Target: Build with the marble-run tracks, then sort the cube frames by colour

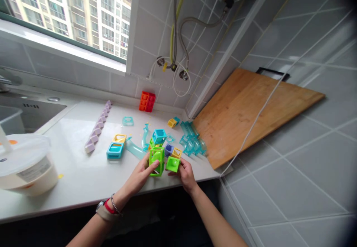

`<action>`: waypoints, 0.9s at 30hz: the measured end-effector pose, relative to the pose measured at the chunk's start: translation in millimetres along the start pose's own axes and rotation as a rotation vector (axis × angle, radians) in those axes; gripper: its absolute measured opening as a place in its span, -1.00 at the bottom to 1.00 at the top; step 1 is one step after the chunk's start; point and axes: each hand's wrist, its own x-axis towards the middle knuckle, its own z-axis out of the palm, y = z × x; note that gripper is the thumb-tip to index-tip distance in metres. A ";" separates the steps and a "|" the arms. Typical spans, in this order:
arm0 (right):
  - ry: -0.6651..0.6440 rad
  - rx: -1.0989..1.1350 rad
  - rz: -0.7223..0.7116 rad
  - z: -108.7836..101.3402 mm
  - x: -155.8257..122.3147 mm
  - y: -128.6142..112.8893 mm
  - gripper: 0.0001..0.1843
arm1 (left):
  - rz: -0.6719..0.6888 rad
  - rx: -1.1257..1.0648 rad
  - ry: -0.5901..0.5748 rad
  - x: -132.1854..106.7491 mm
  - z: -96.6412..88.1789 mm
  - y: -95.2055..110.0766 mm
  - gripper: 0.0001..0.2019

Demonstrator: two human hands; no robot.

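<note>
My left hand (141, 176) is closed on a tall green open-frame block (156, 160) near the counter's front edge. My right hand (186, 174) is closed on a smaller green cube block (173, 163) right beside it, the two blocks nearly touching. Just behind them stand a teal cube (159, 136) stacked on other blocks, a purple block (168, 149) and a yellow block (176, 152). My left wrist wears a watch and bracelets.
On the white counter (75, 172) lie a blue and yellow block pair (115, 148), a row of lilac pieces (97, 127), an orange block (147, 101) and clear teal track pieces (191, 141). A wooden board (245, 113) leans right. A white tub (23, 165) and sink (33, 113) stand left.
</note>
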 end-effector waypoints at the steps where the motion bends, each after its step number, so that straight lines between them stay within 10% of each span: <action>1: 0.009 0.000 -0.015 0.5 1.2 2.4 -0.56 | -0.023 -0.025 0.018 -0.3 -0.1 0.5 -0.32; 27: -0.022 0.006 -0.130 -2.3 -8.8 -5.2 -0.49 | -0.061 0.066 0.065 -2.9 9.2 12.3 -0.35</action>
